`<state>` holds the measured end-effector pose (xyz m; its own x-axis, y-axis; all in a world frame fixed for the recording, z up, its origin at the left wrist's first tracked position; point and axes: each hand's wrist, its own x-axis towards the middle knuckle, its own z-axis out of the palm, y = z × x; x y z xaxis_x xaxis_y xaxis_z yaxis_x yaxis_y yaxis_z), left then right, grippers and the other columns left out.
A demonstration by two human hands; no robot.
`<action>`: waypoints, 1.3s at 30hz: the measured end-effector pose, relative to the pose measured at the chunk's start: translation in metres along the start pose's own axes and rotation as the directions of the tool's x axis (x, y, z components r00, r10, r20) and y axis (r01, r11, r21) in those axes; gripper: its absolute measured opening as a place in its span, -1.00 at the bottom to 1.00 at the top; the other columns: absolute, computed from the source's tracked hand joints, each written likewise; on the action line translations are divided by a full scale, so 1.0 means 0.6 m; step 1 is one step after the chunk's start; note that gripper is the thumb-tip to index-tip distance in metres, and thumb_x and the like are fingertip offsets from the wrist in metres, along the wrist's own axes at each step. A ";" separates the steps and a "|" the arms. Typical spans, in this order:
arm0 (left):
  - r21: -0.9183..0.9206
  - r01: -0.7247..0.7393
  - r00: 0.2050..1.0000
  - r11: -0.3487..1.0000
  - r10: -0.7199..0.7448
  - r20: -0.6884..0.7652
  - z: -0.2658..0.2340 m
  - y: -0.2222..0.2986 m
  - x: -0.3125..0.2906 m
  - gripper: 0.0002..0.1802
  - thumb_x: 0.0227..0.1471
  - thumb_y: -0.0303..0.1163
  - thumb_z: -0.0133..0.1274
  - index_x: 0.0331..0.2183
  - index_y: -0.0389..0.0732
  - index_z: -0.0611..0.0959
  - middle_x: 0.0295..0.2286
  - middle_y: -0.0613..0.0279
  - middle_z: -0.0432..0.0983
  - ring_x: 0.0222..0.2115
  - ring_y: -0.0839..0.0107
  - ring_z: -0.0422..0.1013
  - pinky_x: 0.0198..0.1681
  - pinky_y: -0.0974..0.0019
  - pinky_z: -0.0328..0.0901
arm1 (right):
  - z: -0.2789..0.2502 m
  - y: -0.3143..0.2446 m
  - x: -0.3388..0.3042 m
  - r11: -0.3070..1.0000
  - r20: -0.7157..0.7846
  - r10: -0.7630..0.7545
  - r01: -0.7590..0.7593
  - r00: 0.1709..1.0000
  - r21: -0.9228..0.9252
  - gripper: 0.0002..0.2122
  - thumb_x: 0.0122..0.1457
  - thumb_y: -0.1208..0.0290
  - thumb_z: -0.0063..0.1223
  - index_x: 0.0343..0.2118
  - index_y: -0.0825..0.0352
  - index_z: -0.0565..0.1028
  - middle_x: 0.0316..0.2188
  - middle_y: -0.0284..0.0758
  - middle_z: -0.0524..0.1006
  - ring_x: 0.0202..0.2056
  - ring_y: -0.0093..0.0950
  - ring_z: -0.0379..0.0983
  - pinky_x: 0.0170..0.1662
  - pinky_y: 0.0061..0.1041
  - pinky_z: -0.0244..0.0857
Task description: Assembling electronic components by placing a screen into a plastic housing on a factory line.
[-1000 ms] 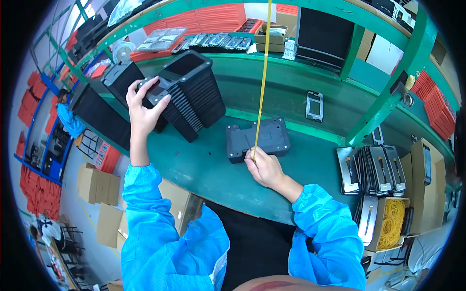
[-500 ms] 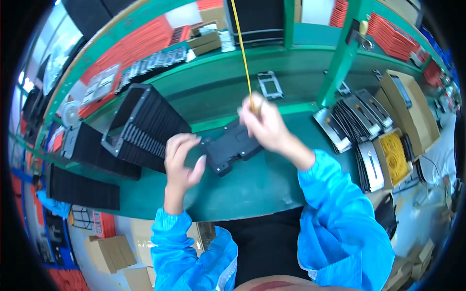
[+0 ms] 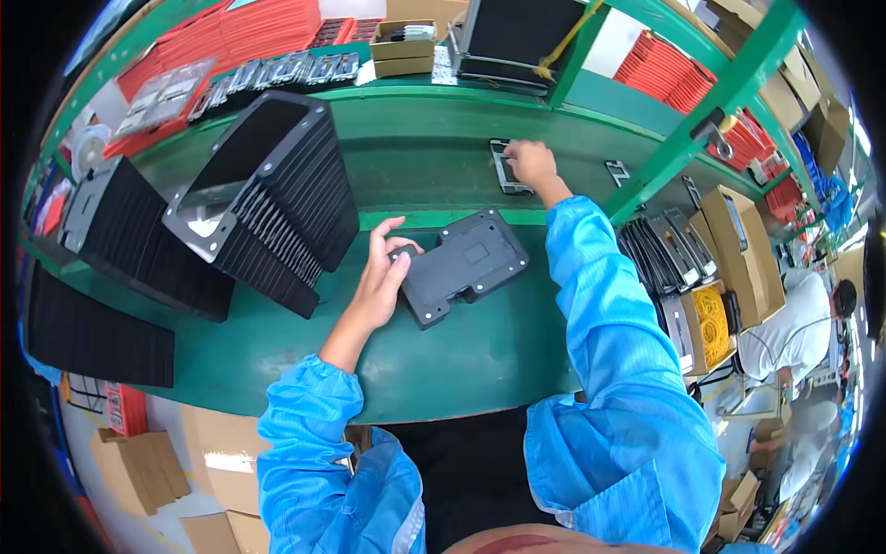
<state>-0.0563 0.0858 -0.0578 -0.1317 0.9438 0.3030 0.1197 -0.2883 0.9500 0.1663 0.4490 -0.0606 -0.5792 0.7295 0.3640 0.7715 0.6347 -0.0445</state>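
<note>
On the green bench lies a black plastic housing, with a notched edge and bright screws at its corners. My left hand grips its left corner between thumb and fingers. Farther off, my right hand reaches to a thin metal frame lying on the green conveyor surface. Its fingers are closed at the frame's right edge, and the fingertips are partly hidden.
Tall stacks of black frames stand at the left. A green post rises at the right, beside flat metal panels and a box of yellow cords. A yellow cord hangs by the back shelf. People work at far right.
My right hand has let go of the yellow cord and moved to the metal frame. My left hand, open beside the housing before, now holds its corner. The view has shifted.
</note>
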 end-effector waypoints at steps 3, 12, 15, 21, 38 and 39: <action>-0.035 0.047 0.998 0.998 -0.048 -0.030 -0.002 -0.002 -0.007 -0.21 0.34 -0.07 -0.09 0.39 -0.19 0.01 -0.08 0.05 0.49 -0.01 0.30 0.38 0.19 0.18 0.18 | -0.005 -0.010 0.017 0.995 0.057 0.100 -0.098 0.993 -0.034 -0.82 0.17 0.32 0.22 -0.19 0.19 0.70 -0.28 -0.20 0.70 -0.22 -0.10 0.63 -0.09 -0.14 0.50; -0.100 0.045 0.998 0.994 -0.050 -0.048 0.013 -0.012 0.010 -0.20 0.37 0.09 -0.24 0.38 -0.20 -0.01 -0.06 0.04 0.49 0.00 0.27 0.38 0.23 0.18 0.12 | -0.105 0.007 -0.013 0.838 0.136 0.123 -0.177 0.983 0.516 -0.82 0.17 0.30 0.32 -0.33 0.32 0.67 -0.50 -0.27 0.67 -0.50 -0.39 0.60 -0.41 -0.38 0.44; -0.111 0.078 0.990 0.991 -0.089 -0.105 0.000 -0.020 -0.011 -0.20 0.37 0.11 -0.28 0.38 -0.19 0.00 -0.04 0.03 0.48 0.01 0.25 0.38 0.25 0.17 0.10 | -0.194 -0.149 -0.128 0.786 0.191 -0.069 -0.064 0.979 0.615 -0.81 0.11 0.33 0.37 -0.41 0.36 0.64 -0.55 -0.29 0.64 -0.51 -0.52 0.56 -0.41 -0.46 0.40; -0.084 0.065 0.990 0.994 -0.074 -0.118 0.022 0.014 -0.003 -0.18 0.29 -0.11 -0.03 0.39 -0.14 0.00 -0.02 -0.03 0.43 0.00 0.28 0.39 0.17 0.17 0.24 | -0.229 -0.268 -0.267 0.937 0.016 -0.099 0.088 0.995 0.339 -0.83 0.09 0.36 0.34 -0.48 0.35 0.61 -0.55 -0.19 0.62 -0.53 -0.25 0.51 -0.34 -0.24 0.40; -0.169 0.292 0.919 0.941 -0.325 -0.225 0.039 0.038 0.034 0.24 -0.04 -0.66 0.11 0.46 0.13 -0.21 0.17 -0.11 0.17 0.07 0.17 0.37 0.08 0.18 0.41 | -0.237 -0.176 -0.249 0.818 -0.018 -0.358 0.322 0.934 0.477 -0.85 0.19 0.38 0.24 -0.38 0.37 0.70 -0.34 -0.14 0.62 -0.30 -0.18 0.50 -0.15 -0.23 0.35; -0.168 0.291 0.925 0.942 -0.322 -0.201 0.037 0.034 0.050 0.24 -0.04 -0.66 0.11 0.46 0.13 -0.21 0.17 -0.11 0.17 0.07 0.17 0.37 0.08 0.18 0.41 | -0.238 -0.149 -0.251 0.829 -0.018 -0.337 0.306 0.941 0.468 -0.85 0.19 0.38 0.24 -0.38 0.37 0.70 -0.34 -0.14 0.62 -0.30 -0.18 0.50 -0.15 -0.23 0.35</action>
<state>-0.0362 0.1118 -0.0307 -0.3582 0.9336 -0.0106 -0.0914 -0.0237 0.9955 0.2221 0.2457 0.0213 -0.8002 0.4684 0.3745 0.3394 0.8686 -0.3610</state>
